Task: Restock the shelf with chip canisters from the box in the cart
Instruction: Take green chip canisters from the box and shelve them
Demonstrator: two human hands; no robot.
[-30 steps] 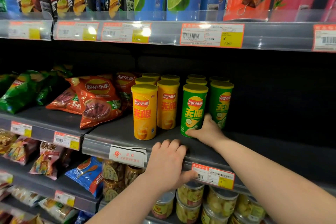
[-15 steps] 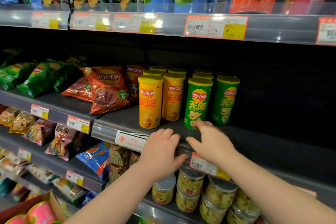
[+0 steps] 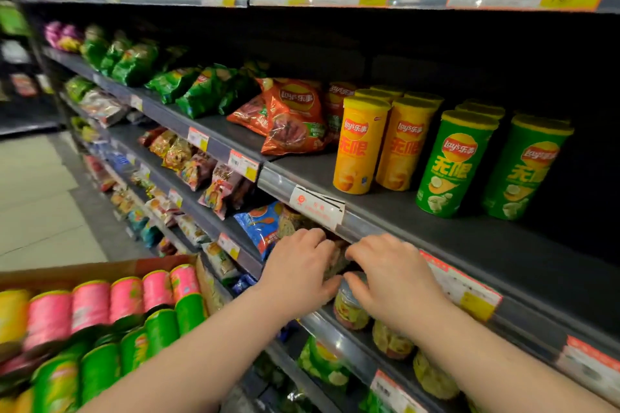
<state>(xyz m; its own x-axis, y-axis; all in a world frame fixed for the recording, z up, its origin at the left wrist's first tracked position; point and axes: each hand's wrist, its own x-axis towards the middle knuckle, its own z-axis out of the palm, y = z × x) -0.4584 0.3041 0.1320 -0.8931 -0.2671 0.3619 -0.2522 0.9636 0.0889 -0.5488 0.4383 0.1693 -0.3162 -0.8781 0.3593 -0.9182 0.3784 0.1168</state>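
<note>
The shelf [image 3: 453,245] is only partly filled. Two rows of yellow Lay's canisters [image 3: 360,147] and two of green Lay's canisters [image 3: 449,164] stand upright near its front, just right of the red chip bags [image 3: 295,117]. The stretch to the right of the green ones is bare and dark. Down at the lower left, the cardboard box [image 3: 100,270] is packed with boxed canisters [image 3: 90,308] in pink, green and yellow (too blurred for me to count). So I'd judge the job well short of done: a good load waits in the box, and there is room for it on the shelf.

Neither hand carries a canister. The left hand [image 3: 298,275] and the right hand [image 3: 392,278] hang side by side just below the shelf's front rail [image 3: 369,225], in front of the lidded jars [image 3: 350,307] on the shelf beneath. Each grip is loose and half open, with fingers gently bent and closed round nothing. The right thumb lies near a jar's lid, though I can't tell whether it touches.
</note>
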